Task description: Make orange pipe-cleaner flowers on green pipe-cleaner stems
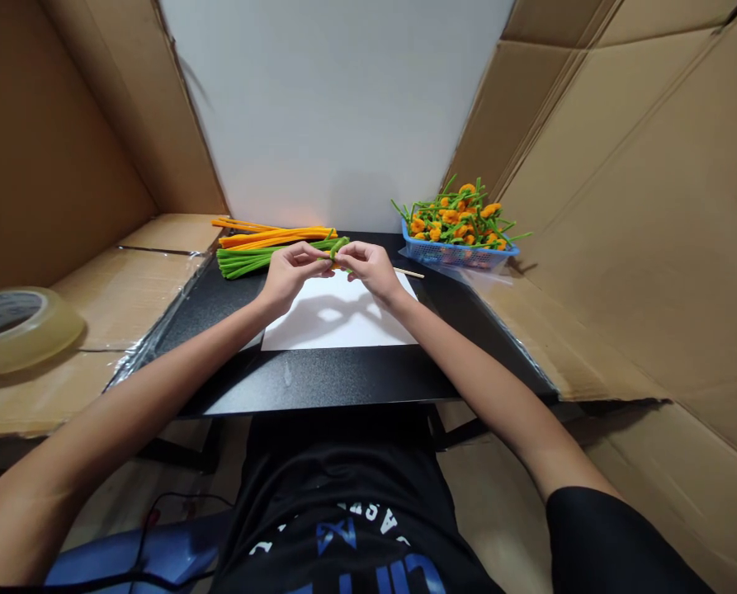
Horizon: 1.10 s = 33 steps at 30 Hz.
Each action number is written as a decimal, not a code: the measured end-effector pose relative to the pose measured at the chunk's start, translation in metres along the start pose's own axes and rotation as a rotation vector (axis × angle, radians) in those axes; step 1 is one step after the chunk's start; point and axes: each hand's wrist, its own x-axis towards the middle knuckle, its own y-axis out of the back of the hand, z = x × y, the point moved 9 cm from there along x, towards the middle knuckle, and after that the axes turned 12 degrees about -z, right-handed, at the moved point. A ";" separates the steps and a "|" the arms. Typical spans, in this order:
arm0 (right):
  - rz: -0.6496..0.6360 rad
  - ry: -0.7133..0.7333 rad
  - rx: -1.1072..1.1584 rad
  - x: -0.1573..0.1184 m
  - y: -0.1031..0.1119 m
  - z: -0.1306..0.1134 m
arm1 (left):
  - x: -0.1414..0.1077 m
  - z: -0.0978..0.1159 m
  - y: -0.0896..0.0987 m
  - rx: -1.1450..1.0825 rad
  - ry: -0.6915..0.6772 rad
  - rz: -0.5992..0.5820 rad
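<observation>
Above the far part of a white sheet (pixel 337 318), my left hand (pixel 290 274) and my right hand (pixel 370 268) meet at the fingertips. Both pinch a small green fuzzy stem piece (pixel 337 247), with a bit of orange showing beneath it. Just behind my left hand lie a bundle of green fuzzy stems (pixel 238 262) and a bundle of orange ones (pixel 269 238). A thin wooden stick (pixel 410 272) pokes out beyond my right hand.
A blue basket (pixel 458 254) of orange-and-green fuzzy flowers stands at the black table's (pixel 337 379) back right. Cardboard walls (pixel 640 190) flank the table. A large tape roll (pixel 59 326) lies on cardboard at the left.
</observation>
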 end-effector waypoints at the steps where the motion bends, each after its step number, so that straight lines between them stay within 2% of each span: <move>1: 0.005 -0.016 0.034 -0.001 -0.001 0.002 | 0.000 0.000 0.000 -0.006 -0.004 0.006; 8: 0.001 -0.108 0.273 -0.005 -0.009 0.013 | -0.002 0.003 0.000 0.029 -0.011 0.058; 16: 0.042 -0.096 0.217 -0.005 -0.005 0.012 | -0.005 0.004 -0.002 0.074 -0.024 0.062; 21: 0.057 -0.030 0.158 -0.004 0.000 0.009 | -0.004 0.007 -0.006 0.055 -0.048 0.025; 33: 0.035 0.042 0.076 -0.004 0.000 0.003 | -0.002 0.007 -0.004 0.062 -0.056 0.027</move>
